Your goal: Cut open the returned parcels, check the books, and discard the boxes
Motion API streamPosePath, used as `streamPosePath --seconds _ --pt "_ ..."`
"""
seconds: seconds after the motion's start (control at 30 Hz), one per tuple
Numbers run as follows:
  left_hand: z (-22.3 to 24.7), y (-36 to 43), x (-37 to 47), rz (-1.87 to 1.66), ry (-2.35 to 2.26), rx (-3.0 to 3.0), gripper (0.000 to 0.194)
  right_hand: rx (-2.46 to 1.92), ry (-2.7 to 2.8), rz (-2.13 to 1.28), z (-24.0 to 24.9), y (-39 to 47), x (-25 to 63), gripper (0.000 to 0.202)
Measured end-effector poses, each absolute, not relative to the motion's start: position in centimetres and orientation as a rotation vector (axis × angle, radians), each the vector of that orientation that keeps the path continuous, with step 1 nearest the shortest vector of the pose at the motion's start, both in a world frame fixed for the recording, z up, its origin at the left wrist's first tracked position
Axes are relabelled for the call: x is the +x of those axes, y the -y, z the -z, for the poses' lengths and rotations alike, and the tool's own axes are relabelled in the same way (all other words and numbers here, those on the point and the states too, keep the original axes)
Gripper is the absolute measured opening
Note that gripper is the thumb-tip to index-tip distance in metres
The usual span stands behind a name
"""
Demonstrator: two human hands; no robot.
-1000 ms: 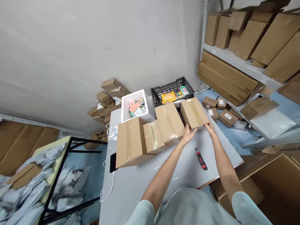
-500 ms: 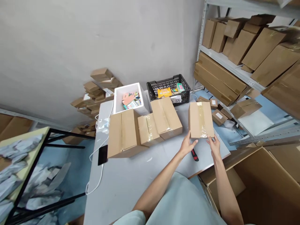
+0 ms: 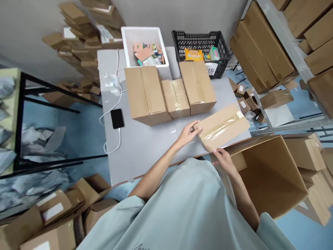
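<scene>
We hold a brown oblong cardboard box [image 3: 218,119], banded with shiny clear tape [image 3: 222,130], at the right end of the pale grey tabletop [image 3: 143,149]; we cannot tell whether it rests there. Our bare left hand [image 3: 187,133] grips its left end, our bare right hand [image 3: 223,160] its near corner. Three closed brown cardboard boxes [image 3: 176,95] stand to its left; a large open brown cardboard carton [image 3: 270,170] is near our right hand.
</scene>
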State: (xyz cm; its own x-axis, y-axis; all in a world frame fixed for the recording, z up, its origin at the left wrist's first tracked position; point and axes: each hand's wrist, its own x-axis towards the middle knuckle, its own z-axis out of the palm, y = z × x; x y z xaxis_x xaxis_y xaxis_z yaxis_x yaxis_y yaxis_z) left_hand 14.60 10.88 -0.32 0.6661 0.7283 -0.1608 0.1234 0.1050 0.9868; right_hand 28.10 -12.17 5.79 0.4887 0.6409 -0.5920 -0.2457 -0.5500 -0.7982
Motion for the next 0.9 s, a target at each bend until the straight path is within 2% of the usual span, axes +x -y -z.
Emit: streamPosePath --seconds 0.13,0.33,0.43,0.6,0.7,0.8,0.9 --pt "2.1 -12.5 6.9 -0.486 -0.923 1.488 0.044 -1.718 0.56 -1.576 -4.9 10.1 22.0 0.069" --pt "6.7 -12.7 -1.1 -0.547 -1.134 1.323 0.024 -1.681 0.902 -1.828 -0.5 6.2 16.0 0.071" --pt "8.6 -12.3 -3.1 -0.618 -1.221 1.234 0.022 -1.635 0.925 -1.897 0.8 4.9 13.8 0.07" --pt "11.8 -9.3 -7.0 -0.788 -1.338 0.822 0.045 -1.663 0.865 -1.56 -1.0 5.7 18.2 0.06" --pt "14.0 -5.7 -9.8 -0.681 -1.42 0.766 0.043 -1.756 0.67 -1.118 -0.9 6.9 26.2 0.055" --pt "16.0 -1.9 -11.0 -0.595 -1.472 0.797 0.044 -1.936 0.511 -0.852 2.6 7.9 32.8 0.057" --pt "17.7 0.9 -10.3 -0.526 -1.458 0.864 0.059 -2.044 0.475 -0.991 7.6 8.7 34.4 0.059"
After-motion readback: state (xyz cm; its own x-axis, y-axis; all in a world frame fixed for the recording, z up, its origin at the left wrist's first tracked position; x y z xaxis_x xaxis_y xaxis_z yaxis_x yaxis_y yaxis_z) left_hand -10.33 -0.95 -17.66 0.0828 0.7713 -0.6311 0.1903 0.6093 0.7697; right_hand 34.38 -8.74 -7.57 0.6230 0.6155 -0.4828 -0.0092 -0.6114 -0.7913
